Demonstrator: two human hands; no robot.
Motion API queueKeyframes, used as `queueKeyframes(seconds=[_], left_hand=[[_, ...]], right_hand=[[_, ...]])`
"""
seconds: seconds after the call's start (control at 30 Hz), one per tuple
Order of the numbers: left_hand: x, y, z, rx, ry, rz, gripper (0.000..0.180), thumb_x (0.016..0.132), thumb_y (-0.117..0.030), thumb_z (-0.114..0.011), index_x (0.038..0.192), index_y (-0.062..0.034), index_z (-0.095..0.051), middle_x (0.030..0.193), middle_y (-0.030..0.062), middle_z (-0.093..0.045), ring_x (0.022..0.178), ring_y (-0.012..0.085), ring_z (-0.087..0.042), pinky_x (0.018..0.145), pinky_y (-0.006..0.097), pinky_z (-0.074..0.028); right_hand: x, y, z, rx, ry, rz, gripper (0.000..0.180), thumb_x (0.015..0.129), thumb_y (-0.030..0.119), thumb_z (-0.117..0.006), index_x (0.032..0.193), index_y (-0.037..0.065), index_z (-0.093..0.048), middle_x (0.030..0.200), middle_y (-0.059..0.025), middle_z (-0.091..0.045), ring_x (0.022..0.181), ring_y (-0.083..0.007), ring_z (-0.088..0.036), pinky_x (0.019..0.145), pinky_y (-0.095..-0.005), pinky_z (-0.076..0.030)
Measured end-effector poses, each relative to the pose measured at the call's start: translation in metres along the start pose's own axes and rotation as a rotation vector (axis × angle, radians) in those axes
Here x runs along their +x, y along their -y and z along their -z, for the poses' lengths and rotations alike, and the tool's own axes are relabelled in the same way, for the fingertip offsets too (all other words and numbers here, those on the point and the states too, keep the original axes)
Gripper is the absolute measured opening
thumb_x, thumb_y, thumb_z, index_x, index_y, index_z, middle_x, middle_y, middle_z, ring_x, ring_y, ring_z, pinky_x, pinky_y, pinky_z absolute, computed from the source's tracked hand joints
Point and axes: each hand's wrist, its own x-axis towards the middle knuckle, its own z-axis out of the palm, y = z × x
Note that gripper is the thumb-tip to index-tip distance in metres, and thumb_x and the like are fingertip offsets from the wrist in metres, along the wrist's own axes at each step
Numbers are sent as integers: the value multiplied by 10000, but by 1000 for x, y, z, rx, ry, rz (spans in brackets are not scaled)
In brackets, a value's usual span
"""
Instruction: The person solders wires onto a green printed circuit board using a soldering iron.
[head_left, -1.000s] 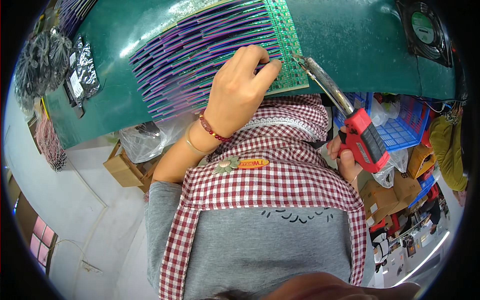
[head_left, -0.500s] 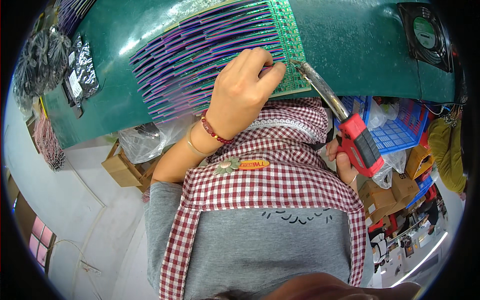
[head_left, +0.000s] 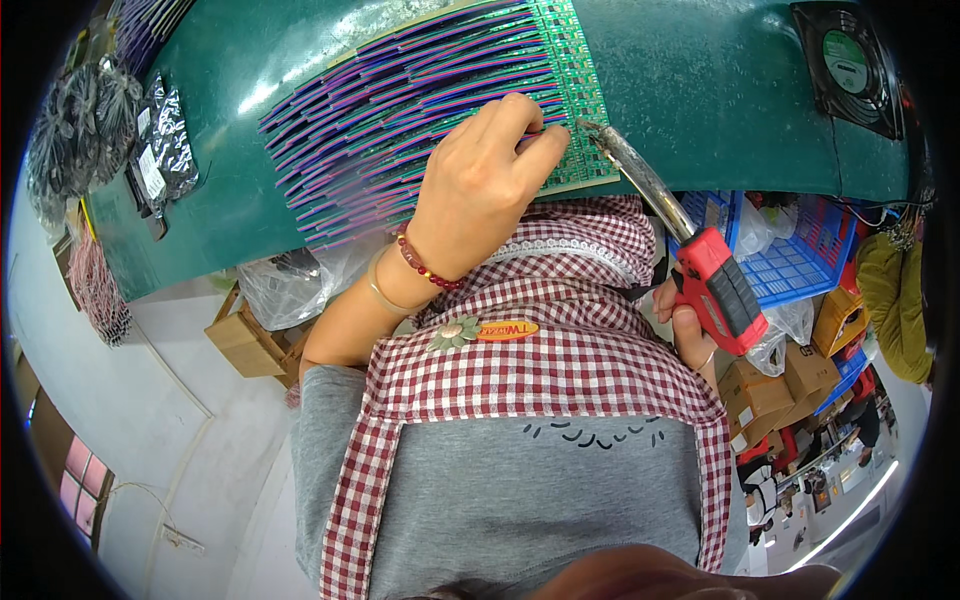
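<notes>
Head view: your left hand [head_left: 480, 172] curls over the circuit board [head_left: 584, 85] on the near side; its pinch is hidden. Your right hand [head_left: 690, 328] grips the soldering gun [head_left: 703, 256]. Wires [head_left: 400, 112] line the far rows, apparently done; whether nearer joints remain, you can't tell.

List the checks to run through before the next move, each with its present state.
1. Soldering iron in hand: ok; the right hand is at its red-and-black handle.
2. Iron tip at the green circuit board: ok; it is over the component strip, though contact is unclear.
3. Left hand clear of the tip: not ok; its thumb looks very close.
4. Wire pinched in the left fingers: cannot tell; the hand hides the grip.
5. Board supported: ok; it lies on the green table.
6. Tip hot: cannot tell.
</notes>
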Motion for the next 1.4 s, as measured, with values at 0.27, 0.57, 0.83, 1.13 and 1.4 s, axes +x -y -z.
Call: queueKeyframes(seconds=[0.27, 0.57, 0.83, 1.13, 1.4], left_hand=[[-2, 2, -2, -5, -5, -17, 281, 679, 40, -624, 947, -29, -673, 859, 81, -559, 733, 216, -608, 607, 320, -503], [0, 3, -2, -20, -12, -27, 286, 681, 45, -623, 955, -23, -666, 870, 89, -568, 744, 229, -615, 621, 324, -513], [0, 3, 0, -4, -1, -26, 267, 690, 32, -628, 945, -32, -675, 844, 78, -562, 722, 216, -605, 596, 318, -504], [0, 3, 2, 45, 18, -66, 247, 705, -13, -632, 941, -55, -691, 808, 57, -549, 673, 188, -587, 550, 292, -480], [1, 3, 1, 43, 24, -62, 259, 703, -8, -627, 953, -49, -681, 840, 63, -559, 701, 189, -605, 567, 298, -491]], right_hand=[[2, -3, 1, 69, 52, -22, 547, 922, 338, -615, 1271, -39, -425, 759, -64, -513, 662, -133, -478, 643, -318, -426], [-7, -5, 4, -28, -1, 5, 625, 913, 344, -622, 1343, -42, -385, 740, -65, -515, 646, -139, -475, 648, -327, -424], [-9, -5, 5, -195, -43, 43, 674, 917, 375, -609, 1367, -62, -360, 692, -59, -512, 600, -147, -468, 640, -333, -426], [-7, -5, 2, -79, -2, 8, 650, 930, 367, -596, 1363, -60, -368, 718, -59, -516, 635, -144, -480, 653, -335, -430], [-10, -12, 5, -44, 57, -16, 630, 928, 382, -594, 1355, -32, -386, 743, -49, -508, 662, -130, -464, 669, -331, -424]])
